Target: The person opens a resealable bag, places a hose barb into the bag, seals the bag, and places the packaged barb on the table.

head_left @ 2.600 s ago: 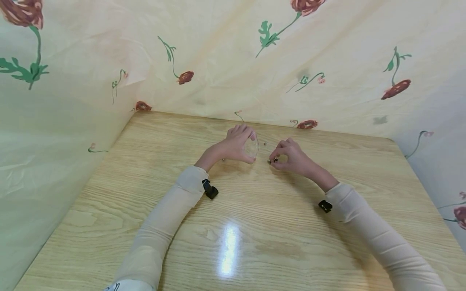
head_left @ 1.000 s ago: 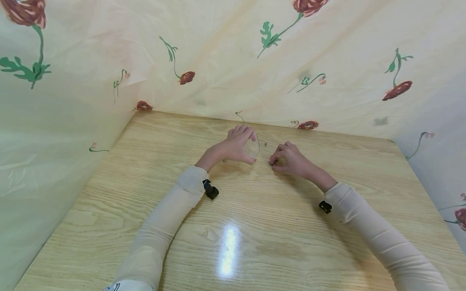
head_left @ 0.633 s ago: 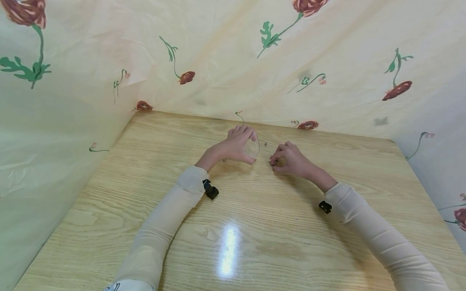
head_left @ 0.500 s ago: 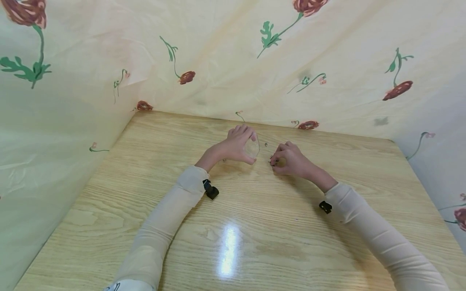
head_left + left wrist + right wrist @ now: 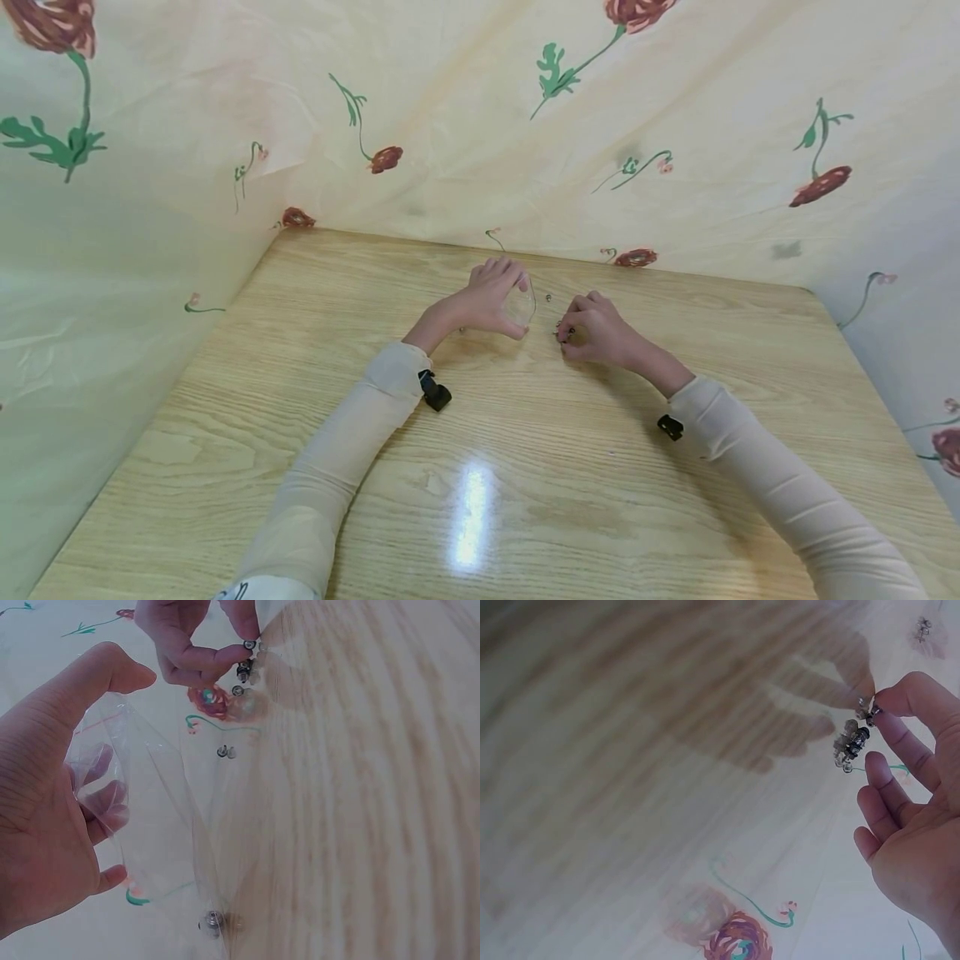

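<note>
My left hand holds a clear plastic bag, its thumb and fingers spread wide around the mouth of it. Across from it, my right hand is low over the table, thumb and index fingertip pinching a small shiny metal piece. A little cluster of similar metal pieces lies on the table right by those fingertips. One more piece lies between the hands, toward the back. Another metal piece sits beside the left wrist, and the left wrist view shows it as a rounded stud behind the bag's film.
Both hands work over a glossy wood-grain table. A pale flowered sheet hangs along its back and sides. Black wrist cameras are strapped at the left sleeve and right sleeve.
My right hand has dipped slightly and its fingertips have drawn in among the small metal pieces. The left hand and bag stay in place.
</note>
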Action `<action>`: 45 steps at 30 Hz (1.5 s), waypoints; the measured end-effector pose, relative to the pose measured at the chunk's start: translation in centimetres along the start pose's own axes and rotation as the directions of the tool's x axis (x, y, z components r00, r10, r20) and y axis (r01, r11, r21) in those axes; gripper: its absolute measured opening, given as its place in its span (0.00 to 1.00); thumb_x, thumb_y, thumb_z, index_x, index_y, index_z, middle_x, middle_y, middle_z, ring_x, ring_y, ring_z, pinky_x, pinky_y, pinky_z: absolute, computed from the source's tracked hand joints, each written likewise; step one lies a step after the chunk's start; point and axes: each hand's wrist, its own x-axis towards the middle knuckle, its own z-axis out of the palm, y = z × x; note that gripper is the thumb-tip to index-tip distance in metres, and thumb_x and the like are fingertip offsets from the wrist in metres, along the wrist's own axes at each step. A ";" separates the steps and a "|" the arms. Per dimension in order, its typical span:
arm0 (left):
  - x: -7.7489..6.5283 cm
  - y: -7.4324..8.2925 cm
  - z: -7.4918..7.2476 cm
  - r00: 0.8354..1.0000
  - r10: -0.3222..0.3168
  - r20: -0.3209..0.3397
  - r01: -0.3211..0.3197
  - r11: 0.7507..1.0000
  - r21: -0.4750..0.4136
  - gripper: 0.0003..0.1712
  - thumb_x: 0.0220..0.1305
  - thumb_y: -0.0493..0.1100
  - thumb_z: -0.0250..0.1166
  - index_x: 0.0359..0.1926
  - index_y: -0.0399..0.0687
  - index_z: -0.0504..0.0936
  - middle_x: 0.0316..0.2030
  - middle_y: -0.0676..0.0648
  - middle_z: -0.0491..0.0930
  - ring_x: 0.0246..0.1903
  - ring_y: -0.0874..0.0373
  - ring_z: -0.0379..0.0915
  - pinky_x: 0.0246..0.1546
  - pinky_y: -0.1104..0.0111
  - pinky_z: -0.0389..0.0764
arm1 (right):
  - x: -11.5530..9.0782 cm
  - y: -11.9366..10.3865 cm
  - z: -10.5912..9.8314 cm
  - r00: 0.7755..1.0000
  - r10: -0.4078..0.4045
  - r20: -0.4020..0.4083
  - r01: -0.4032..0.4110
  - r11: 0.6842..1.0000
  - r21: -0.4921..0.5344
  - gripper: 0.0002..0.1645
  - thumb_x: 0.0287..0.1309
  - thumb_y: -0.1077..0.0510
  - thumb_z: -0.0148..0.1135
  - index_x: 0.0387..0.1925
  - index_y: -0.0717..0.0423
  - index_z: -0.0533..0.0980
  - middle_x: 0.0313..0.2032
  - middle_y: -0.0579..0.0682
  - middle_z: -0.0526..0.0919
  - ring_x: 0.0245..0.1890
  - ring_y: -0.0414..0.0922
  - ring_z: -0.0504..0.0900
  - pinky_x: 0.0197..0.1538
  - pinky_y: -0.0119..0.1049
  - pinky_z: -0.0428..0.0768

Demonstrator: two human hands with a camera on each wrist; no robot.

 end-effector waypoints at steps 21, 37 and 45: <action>-0.2 0.3 0.0 1.000 -0.009 0.008 0.009 1.000 -0.004 0.38 0.51 0.53 0.74 0.55 0.43 0.65 0.56 0.40 0.65 0.55 0.49 0.55 0.60 0.50 0.56 | -0.1 -0.4 -0.1 1.000 0.018 -0.001 -0.018 0.998 0.068 0.06 0.46 0.62 0.76 0.26 0.51 0.84 0.36 0.51 0.79 0.38 0.48 0.64 0.48 0.44 0.58; -0.1 0.3 0.0 1.000 -0.009 0.010 0.009 1.000 -0.019 0.37 0.52 0.52 0.74 0.55 0.43 0.65 0.56 0.38 0.65 0.54 0.49 0.54 0.61 0.49 0.54 | 0.5 -0.5 -0.5 0.998 0.006 -0.058 -0.001 0.997 0.083 0.05 0.49 0.65 0.73 0.26 0.52 0.84 0.35 0.52 0.78 0.38 0.48 0.65 0.48 0.45 0.59; -0.1 0.3 0.0 1.000 -0.012 0.018 0.012 1.000 -0.021 0.38 0.52 0.52 0.74 0.56 0.41 0.65 0.56 0.38 0.65 0.55 0.49 0.54 0.62 0.49 0.54 | 1.0 -0.6 -0.6 0.992 -0.005 -0.125 0.023 0.990 0.136 0.08 0.47 0.67 0.72 0.24 0.51 0.83 0.34 0.52 0.78 0.38 0.52 0.66 0.47 0.45 0.59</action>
